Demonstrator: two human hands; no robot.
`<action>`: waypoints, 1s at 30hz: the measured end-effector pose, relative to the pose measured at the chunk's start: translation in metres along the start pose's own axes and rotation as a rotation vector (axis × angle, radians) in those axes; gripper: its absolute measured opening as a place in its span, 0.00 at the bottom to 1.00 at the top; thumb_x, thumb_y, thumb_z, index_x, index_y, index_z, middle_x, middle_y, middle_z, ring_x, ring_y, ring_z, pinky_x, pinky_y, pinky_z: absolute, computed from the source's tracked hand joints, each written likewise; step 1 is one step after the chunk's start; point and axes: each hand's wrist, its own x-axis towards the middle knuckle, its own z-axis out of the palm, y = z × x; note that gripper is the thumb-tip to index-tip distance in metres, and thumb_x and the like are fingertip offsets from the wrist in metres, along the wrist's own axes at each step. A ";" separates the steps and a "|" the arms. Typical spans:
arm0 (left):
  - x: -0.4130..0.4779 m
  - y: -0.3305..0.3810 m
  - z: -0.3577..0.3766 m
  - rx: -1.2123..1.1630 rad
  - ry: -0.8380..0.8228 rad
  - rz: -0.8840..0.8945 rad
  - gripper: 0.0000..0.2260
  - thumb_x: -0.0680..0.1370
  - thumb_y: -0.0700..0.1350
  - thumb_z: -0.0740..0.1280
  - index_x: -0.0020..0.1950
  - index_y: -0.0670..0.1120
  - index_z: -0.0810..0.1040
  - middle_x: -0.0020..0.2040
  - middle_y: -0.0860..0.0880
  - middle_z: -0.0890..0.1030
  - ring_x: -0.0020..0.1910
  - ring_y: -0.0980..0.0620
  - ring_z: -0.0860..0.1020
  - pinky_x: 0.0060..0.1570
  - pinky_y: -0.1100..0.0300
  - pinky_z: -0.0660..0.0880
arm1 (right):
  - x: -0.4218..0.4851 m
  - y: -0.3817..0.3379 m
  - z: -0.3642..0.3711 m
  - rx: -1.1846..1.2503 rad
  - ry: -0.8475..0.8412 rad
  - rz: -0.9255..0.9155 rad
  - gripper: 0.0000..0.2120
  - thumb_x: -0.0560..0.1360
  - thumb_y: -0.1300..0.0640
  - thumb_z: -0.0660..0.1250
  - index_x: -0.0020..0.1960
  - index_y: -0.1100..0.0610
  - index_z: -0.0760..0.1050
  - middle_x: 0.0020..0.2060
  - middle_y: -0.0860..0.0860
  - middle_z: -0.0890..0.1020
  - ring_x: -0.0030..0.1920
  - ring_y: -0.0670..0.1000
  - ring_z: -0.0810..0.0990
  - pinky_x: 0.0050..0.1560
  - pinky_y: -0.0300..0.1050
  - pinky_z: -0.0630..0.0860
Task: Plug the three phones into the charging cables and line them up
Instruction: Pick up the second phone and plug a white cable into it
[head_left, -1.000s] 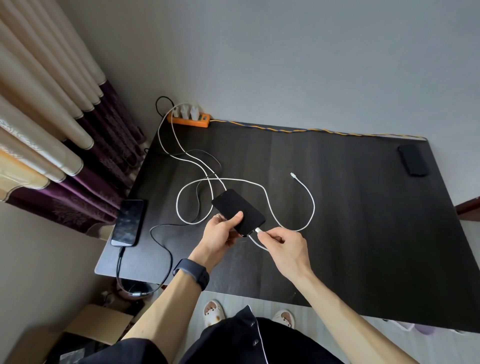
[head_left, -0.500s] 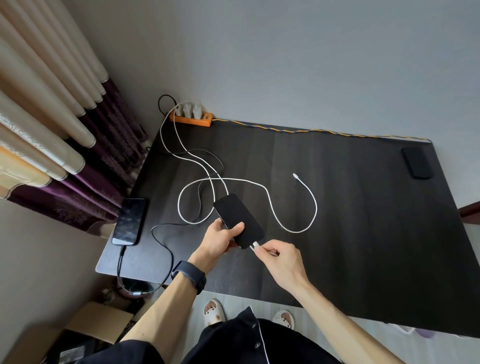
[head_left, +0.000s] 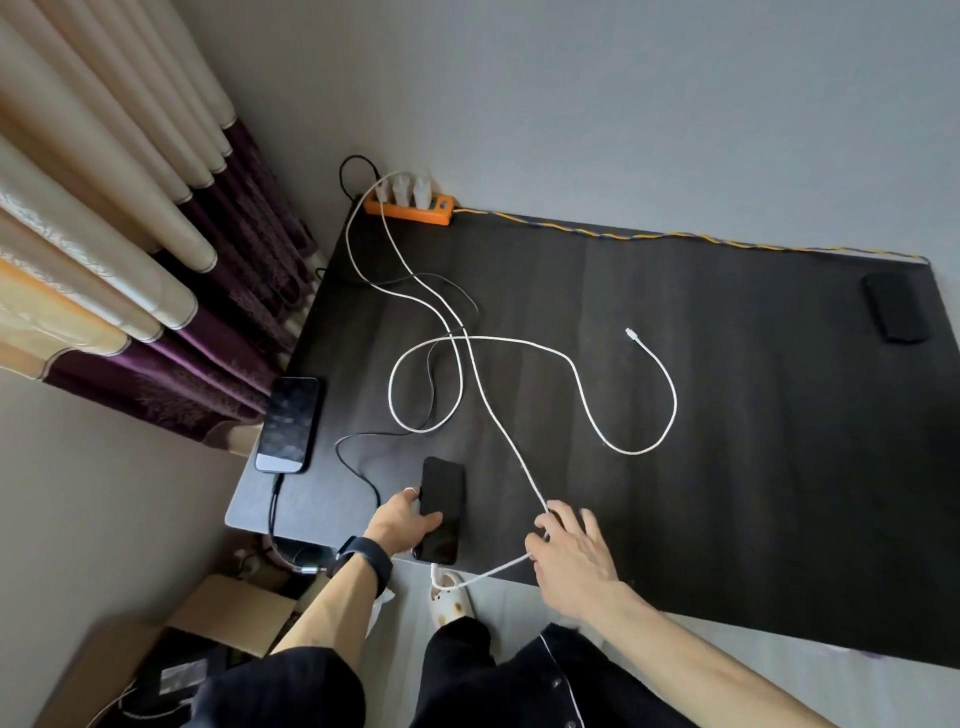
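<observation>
Second phone (head_left: 441, 509), lower centre at the table (head_left: 727, 467) edge: rigid, glossy, likely light and slippery, best held by its long edges as left hand (head_left: 408, 519) grips it; right hand (head_left: 569, 556) fingers splayed, touching limp white cable (head_left: 519, 457).

A dark wood-grain bench (head_left: 753, 441) is set into a corner against a plain grey wall (head_left: 623, 104). Pleated beige curtains (head_left: 104, 223) with purple hems are hung at the left. A cardboard box (head_left: 228, 616) is placed on the pale floor (head_left: 779, 670) below.
</observation>
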 end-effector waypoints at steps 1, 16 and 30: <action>0.006 -0.002 0.000 0.042 0.029 0.012 0.23 0.76 0.51 0.70 0.69 0.45 0.74 0.58 0.43 0.83 0.57 0.41 0.80 0.58 0.53 0.76 | 0.003 -0.003 0.003 -0.001 -0.003 0.019 0.12 0.65 0.54 0.74 0.48 0.51 0.81 0.57 0.53 0.81 0.68 0.59 0.72 0.62 0.62 0.70; 0.043 0.000 0.003 0.789 0.442 0.462 0.34 0.71 0.56 0.70 0.75 0.45 0.68 0.76 0.43 0.68 0.74 0.41 0.65 0.70 0.42 0.63 | 0.016 -0.029 0.016 0.180 -0.032 0.090 0.21 0.75 0.53 0.62 0.67 0.55 0.72 0.76 0.54 0.66 0.77 0.58 0.58 0.72 0.59 0.62; 0.109 -0.022 -0.068 0.800 0.276 0.384 0.27 0.82 0.61 0.45 0.81 0.59 0.44 0.82 0.54 0.42 0.81 0.48 0.42 0.77 0.38 0.44 | 0.081 -0.111 0.017 0.222 -0.102 0.070 0.31 0.81 0.39 0.49 0.80 0.41 0.42 0.79 0.62 0.36 0.80 0.60 0.41 0.76 0.63 0.46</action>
